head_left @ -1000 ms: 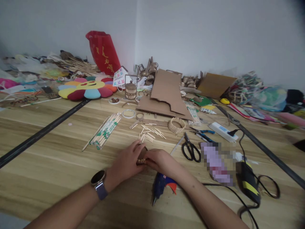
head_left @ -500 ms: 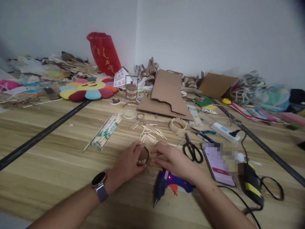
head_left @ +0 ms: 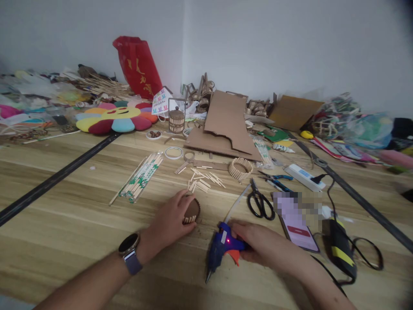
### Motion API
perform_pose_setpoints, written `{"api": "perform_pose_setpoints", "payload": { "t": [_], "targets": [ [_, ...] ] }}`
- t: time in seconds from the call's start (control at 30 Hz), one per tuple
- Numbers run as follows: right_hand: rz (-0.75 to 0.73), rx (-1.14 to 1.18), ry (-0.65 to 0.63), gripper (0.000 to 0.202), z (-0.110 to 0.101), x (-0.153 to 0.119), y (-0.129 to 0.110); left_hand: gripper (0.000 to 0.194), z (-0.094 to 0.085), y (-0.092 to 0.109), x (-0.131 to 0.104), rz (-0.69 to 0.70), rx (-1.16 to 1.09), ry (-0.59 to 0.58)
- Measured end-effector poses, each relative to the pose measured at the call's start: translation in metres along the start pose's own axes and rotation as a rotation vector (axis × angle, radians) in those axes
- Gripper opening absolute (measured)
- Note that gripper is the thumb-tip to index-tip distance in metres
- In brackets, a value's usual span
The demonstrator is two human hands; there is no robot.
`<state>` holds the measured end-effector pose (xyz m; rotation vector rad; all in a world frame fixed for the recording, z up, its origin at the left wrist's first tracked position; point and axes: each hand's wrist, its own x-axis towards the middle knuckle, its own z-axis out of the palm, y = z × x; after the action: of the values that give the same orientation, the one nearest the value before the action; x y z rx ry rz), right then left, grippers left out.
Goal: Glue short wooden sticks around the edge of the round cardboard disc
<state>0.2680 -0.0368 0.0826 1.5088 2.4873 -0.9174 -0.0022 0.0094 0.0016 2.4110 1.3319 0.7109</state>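
My left hand [head_left: 174, 219] grips a round brown cardboard disc edged with short sticks [head_left: 192, 210], fingers over its far side and thumb at its near rim. My right hand [head_left: 253, 241] is closed around the handle of a blue glue gun [head_left: 222, 247], which lies on the table with its red light lit and its nozzle toward me. A glue stick [head_left: 238, 201] pokes out of the gun's back end. Just beyond the disc lie several cut stick pieces [head_left: 203, 185]. A ring of sticks [head_left: 240, 168] stands further back.
Black scissors [head_left: 260, 204], blue-handled pliers [head_left: 280, 184], a phone [head_left: 298, 230] and a white power strip [head_left: 305, 177] lie to the right. Packed sticks [head_left: 142, 176] lie left. Cardboard sheets [head_left: 226, 125] and a small lidded stick bucket [head_left: 177, 120] stand behind.
My right hand has moved from beside the disc down to the glue gun and taken hold of its handle. My left hand stays on the disc.
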Motion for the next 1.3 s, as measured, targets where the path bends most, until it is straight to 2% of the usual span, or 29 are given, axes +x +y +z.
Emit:
{"api": "perform_pose_setpoints", "payload": {
  "t": [0.07,0.23,0.33,0.43,0.6,0.77,0.93,1.03,1.13,1.2,1.3],
  "targets": [
    [-0.032,0.035,0.025,0.015,0.001,-0.001,0.002,0.074,0.0,-0.001,0.0,0.003,0.0,-0.002],
    [0.001,0.095,0.055,0.018,-0.005,-0.011,0.009,0.073,-0.002,-0.003,-0.001,0.011,-0.009,-0.01],
    [-0.017,0.134,0.13,0.017,-0.008,-0.015,0.008,0.073,-0.003,-0.002,-0.002,0.002,-0.022,-0.008],
    [-0.042,0.166,0.205,0.032,-0.01,-0.016,0.005,0.073,-0.003,-0.001,-0.002,-0.003,-0.026,-0.014],
    [-0.103,0.215,0.222,0.045,-0.01,-0.015,0.008,0.075,-0.004,-0.002,-0.001,-0.007,-0.016,-0.017],
    [-0.043,0.259,0.308,0.044,-0.008,-0.023,0.015,0.072,-0.005,-0.003,-0.001,-0.009,-0.03,-0.017],
    [-0.081,0.262,0.363,0.043,-0.005,-0.034,0.002,0.073,-0.005,-0.003,-0.002,-0.002,-0.023,-0.012],
    [-0.071,0.29,0.379,0.039,-0.005,-0.031,-0.003,0.072,-0.005,-0.004,-0.003,0.014,-0.034,0.024],
    [-0.036,0.403,0.411,0.034,-0.006,-0.021,0.002,0.071,-0.005,-0.006,-0.002,0.003,-0.035,0.029],
    [-0.006,0.515,0.407,0.035,-0.007,-0.016,0.009,0.071,-0.004,-0.007,-0.002,-0.015,-0.019,0.013],
    [0.064,0.7,0.278,0.049,-0.005,-0.012,0.019,0.072,-0.003,-0.008,-0.001,-0.031,0.0,0.005]
  ]
}}
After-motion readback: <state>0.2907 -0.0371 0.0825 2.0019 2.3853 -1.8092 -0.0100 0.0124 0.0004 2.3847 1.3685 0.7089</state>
